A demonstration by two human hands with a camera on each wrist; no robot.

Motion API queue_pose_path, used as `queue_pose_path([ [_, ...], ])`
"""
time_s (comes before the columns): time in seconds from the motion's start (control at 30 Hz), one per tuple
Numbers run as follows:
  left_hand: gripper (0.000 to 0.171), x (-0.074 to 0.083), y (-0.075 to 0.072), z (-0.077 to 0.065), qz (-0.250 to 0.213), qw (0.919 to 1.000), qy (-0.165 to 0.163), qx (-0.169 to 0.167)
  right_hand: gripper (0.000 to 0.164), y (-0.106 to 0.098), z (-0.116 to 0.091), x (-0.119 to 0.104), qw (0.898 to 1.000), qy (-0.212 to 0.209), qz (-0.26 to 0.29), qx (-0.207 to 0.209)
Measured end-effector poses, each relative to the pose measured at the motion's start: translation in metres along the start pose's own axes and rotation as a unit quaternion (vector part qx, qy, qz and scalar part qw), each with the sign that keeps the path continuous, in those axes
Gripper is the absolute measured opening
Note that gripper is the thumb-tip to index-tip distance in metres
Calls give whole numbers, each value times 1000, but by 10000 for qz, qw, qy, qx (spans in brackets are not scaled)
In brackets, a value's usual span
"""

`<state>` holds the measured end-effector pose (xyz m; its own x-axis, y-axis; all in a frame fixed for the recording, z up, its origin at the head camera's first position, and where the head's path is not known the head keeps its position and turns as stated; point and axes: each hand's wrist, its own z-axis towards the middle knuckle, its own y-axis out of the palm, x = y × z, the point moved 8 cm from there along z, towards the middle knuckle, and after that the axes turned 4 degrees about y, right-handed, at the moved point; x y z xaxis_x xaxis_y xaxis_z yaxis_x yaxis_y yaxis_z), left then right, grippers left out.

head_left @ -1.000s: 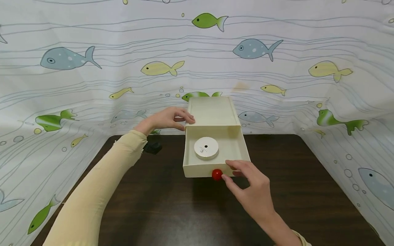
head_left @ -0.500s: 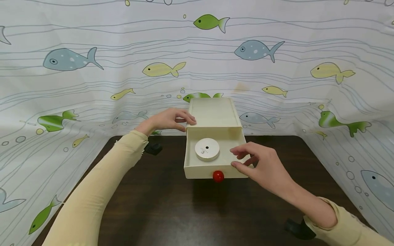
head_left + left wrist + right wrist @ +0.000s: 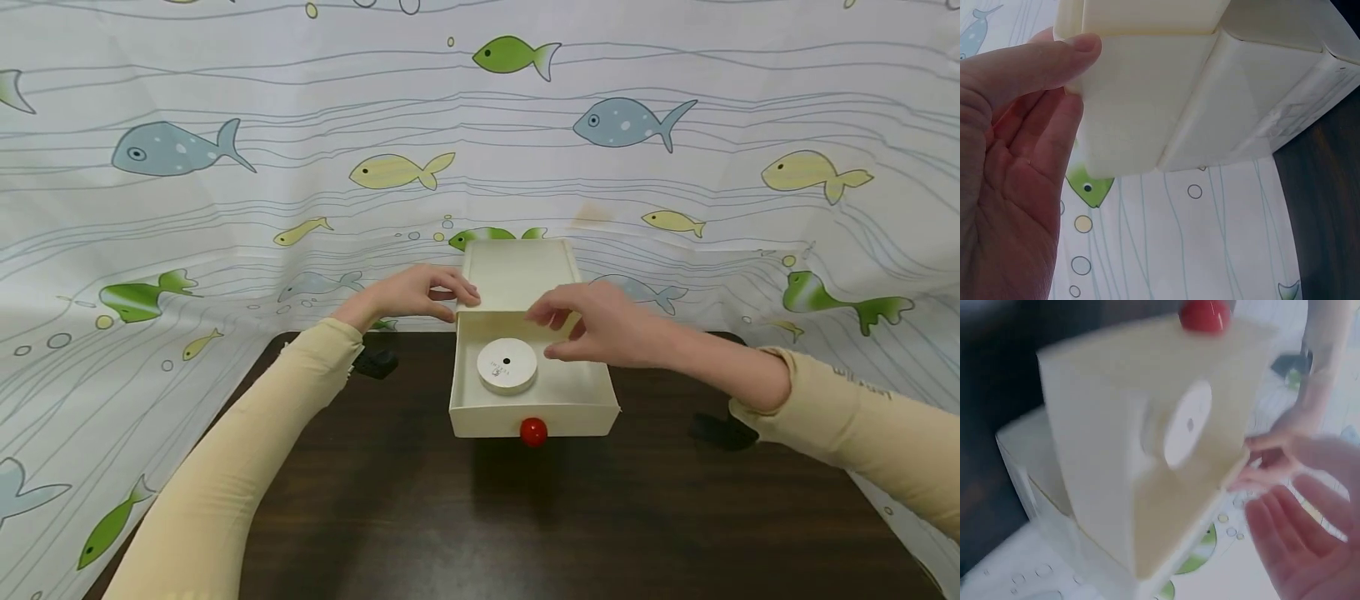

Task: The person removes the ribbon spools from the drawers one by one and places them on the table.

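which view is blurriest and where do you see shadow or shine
Right wrist view: blurriest, white disc edges smeared, picture hazy; left wrist view: left hand fairly crisp; head view: sharper, soft shine on the dark table, shadow beneath the drawer, highlight on the red knob.

White sheeting (image 3: 300,92) printed with green, blue and yellow fish (image 3: 506,55) walls in a dark wood-grain tabletop (image 3: 375,517) at the back and both sides, forming a screened-off workspace where a person (image 3: 232,450) wears a black device (image 3: 375,363) at each wrist; whether the table stands in a home, lab or office cannot be told from these views
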<state>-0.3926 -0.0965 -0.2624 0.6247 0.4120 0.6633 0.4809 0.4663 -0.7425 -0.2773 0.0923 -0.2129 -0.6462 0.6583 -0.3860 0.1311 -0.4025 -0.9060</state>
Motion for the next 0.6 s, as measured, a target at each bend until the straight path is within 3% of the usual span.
queue_pose_path([
  [0.13,35,-1,0,0,25,10000,-65,17,46,2,25,-7,9956,-267,-353,-820],
  [0.33,35,-2,1,0,-37,10000,-52,10,58,16,54,-13,9753,-546,-801,-1983],
  [0.6,34,-1,0,1,30,10000,10,17,62,36,78,-13,9526,-467,-1262,-2729],
])
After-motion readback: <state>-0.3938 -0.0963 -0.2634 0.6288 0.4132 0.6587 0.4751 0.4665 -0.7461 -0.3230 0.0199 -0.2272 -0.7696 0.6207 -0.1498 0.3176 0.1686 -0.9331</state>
